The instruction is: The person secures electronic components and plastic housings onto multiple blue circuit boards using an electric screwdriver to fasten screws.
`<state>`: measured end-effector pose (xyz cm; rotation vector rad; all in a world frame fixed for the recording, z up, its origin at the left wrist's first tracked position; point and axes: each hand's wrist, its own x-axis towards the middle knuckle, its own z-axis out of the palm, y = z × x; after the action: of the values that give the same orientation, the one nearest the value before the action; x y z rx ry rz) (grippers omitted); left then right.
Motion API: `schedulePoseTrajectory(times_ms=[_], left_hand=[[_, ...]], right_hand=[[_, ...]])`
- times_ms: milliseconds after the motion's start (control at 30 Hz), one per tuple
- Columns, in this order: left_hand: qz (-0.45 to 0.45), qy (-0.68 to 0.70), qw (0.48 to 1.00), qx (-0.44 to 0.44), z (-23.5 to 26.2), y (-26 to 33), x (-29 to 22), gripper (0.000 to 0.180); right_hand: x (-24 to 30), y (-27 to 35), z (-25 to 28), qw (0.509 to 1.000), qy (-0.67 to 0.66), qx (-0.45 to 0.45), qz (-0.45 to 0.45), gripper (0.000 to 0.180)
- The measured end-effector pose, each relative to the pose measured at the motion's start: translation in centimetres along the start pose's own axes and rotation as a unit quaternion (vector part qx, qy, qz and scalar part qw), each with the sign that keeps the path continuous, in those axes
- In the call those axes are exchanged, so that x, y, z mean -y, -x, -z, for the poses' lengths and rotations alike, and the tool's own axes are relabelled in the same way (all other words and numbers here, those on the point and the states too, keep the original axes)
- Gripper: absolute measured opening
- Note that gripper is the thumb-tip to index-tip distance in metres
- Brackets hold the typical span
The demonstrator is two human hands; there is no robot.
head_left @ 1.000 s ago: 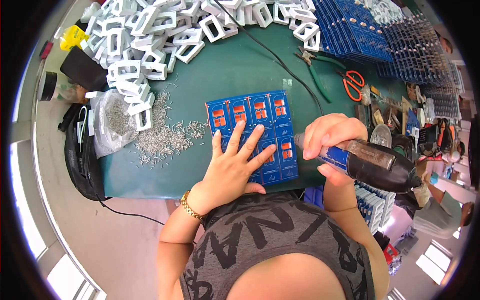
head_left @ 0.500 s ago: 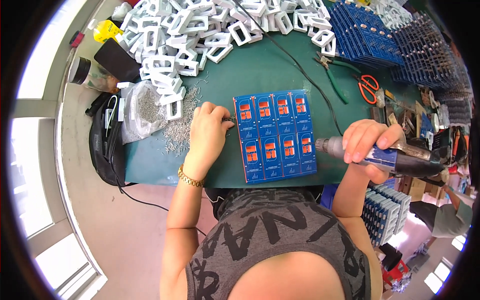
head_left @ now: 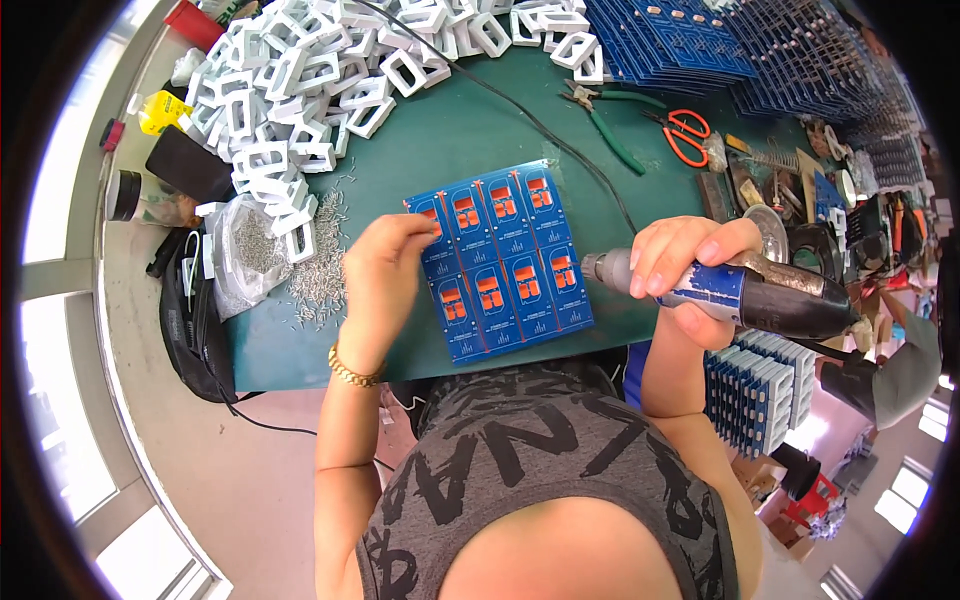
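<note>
I see the left hand (head_left: pixel 385 275) curled at the left edge of the blue panel of boards (head_left: pixel 500 262), which lies flat on the green mat (head_left: pixel 450 130); it possibly pinches something small. The right hand (head_left: pixel 690 275) grasps the electric screwdriver (head_left: pixel 745 293), tip just beside the panel's right edge.

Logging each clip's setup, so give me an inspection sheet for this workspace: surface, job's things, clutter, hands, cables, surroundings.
Surface: green mat on the bench.
Job's things: blue circuit board panel with orange parts, flat on the mat; electric screwdriver.
Clutter: heap of white frames, loose metal pins, pliers, orange scissors, stacked blue boards.
Hands: left hand on the panel's left edge; right hand grips the screwdriver.
Cables: black cable across the mat.
Surroundings: black bag at the bench's left end.
</note>
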<state>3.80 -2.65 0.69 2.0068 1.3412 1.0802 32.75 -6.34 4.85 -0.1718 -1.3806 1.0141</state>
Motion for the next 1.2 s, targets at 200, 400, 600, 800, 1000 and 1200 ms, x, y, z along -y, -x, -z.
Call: schedulePoseTrajectory(times_ms=[200,400,600,800,1000,1200], left_hand=[[-0.113,-0.009,0.984,0.135,-5.2,-1.0,-2.7,0.01],[-0.153,0.001,0.978,0.14,-7.9,-1.4,-2.3,0.009],[-0.183,-0.067,0.969,0.154,-8.2,-1.3,-2.4,0.008],[-0.223,-0.087,0.957,0.162,-8.0,-1.3,-2.6,0.007],[-0.196,-0.009,0.964,0.18,-7.7,-1.8,-1.7,0.008],[-0.167,0.014,0.966,0.198,-7.7,-2.4,-1.7,0.008]], right_hand=[[0.1,0.6,-0.8,0.998,0.009,-0.055,0.019,0.045],[0.5,1.4,-1.1,0.994,0.043,-0.096,0.029,0.042],[0.5,1.7,-1.6,0.992,0.07,-0.099,0.022,0.041],[0.0,1.8,-2.2,0.989,0.09,-0.111,0.021,0.039],[-1.5,2.1,-1.9,0.985,0.084,-0.14,0.048,0.043],[-2.4,2.3,-1.9,0.984,0.056,-0.162,0.04,0.043]])
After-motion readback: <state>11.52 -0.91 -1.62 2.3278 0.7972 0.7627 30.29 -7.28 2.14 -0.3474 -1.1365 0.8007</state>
